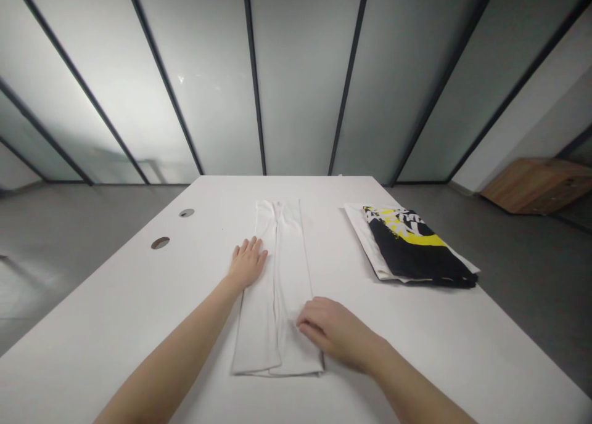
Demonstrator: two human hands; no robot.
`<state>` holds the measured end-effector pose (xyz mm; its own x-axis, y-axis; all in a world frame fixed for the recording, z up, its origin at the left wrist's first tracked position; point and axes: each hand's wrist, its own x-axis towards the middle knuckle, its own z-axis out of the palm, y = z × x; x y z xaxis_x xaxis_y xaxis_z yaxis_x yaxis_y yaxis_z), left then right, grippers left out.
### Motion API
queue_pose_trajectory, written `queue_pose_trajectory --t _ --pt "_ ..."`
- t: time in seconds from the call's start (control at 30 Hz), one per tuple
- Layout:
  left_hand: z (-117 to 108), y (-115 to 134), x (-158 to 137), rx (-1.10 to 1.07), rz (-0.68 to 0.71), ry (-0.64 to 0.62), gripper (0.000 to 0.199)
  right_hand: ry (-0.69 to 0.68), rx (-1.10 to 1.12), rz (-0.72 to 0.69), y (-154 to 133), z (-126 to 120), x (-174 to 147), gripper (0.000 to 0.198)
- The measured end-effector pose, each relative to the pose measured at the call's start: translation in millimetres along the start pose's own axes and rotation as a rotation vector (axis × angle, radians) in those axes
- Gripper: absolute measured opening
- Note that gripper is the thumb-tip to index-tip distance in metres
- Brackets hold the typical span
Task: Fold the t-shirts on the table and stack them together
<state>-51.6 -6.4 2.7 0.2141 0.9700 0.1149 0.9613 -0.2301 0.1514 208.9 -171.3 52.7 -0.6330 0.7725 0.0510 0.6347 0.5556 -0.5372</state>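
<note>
A white shirt (295, 270) lies lengthwise in front of me, its two sides folded in so that they meet along a middle seam. Its far end is slightly rumpled, and the near hem is fairly straight. My left hand (248, 262) rests flat on the shirt's left side with its fingers stretched out, open. At the right edge, lower down, my right hand (335, 331) is closed, with curled fingers over the fabric. Whether cloth is pinched in those fingers is hidden.
Folded clothes lie on the table's right side: a black garment with a yellow and white print (411, 245) on top of a white one (358, 227). The white table (185, 301) has two round holes near its left edge. Frosted glass panels (300, 79) stand beyond; a wooden cabinet (531, 187) is far right.
</note>
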Motion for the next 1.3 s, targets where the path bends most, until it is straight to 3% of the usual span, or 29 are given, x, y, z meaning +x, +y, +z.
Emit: queue_pose_trajectory --t 0.07,0.17,0.27,0.37,0.53,0.63,0.8,0.97,1.17,1.3 --pt "-0.9 -6.3 -0.3 -0.019 -0.025 0.006 0.058 0.064 0.021 -0.022 6.5 5.1 1.4 0.021" --pt "-1.9 -6.6 -0.7 -0.025 -0.029 0.055 0.058 0.044 0.024 -0.017 12.5 10.0 1.3 0.044" --pt "-2.3 -0.2 -5.2 -0.009 0.132 0.090 0.054 -0.025 0.050 -0.011 11.2 10.5 0.1 0.056" --pt "-3.7 7.1 -10.0 -0.044 0.311 0.039 0.050 -0.071 0.097 -0.058 3.9 10.6 -0.6 0.060" --pt "-9.1 6.8 -4.6 -0.250 0.404 0.053 0.039 -0.146 0.137 -0.168 -8.8 15.1 -1.5 0.064" --pt "-10.0 -2.2 3.3 -0.373 0.318 0.113 0.043 -0.153 0.137 -0.165 -11.6 16.5 -0.8 0.058" --pt "-8.5 -14.1 8.7 -0.211 0.155 0.089 0.038 -0.145 0.114 -0.135 -8.8 13.2 2.8 0.039" --pt "-4.8 -14.1 6.6 -0.114 0.169 0.068 0.041 -0.144 0.074 -0.107 -5.3 13.9 4.0 0.032" --pt "1.5 -15.5 8.3 -0.074 0.158 0.033 0.062 -0.137 0.017 -0.178 -1.6 26.3 4.5 0.015" --pt "2.5 -14.7 9.2 -0.091 0.139 0.042 0.057 -0.113 0.003 -0.217 -1.8 29.0 5.0 0.011"
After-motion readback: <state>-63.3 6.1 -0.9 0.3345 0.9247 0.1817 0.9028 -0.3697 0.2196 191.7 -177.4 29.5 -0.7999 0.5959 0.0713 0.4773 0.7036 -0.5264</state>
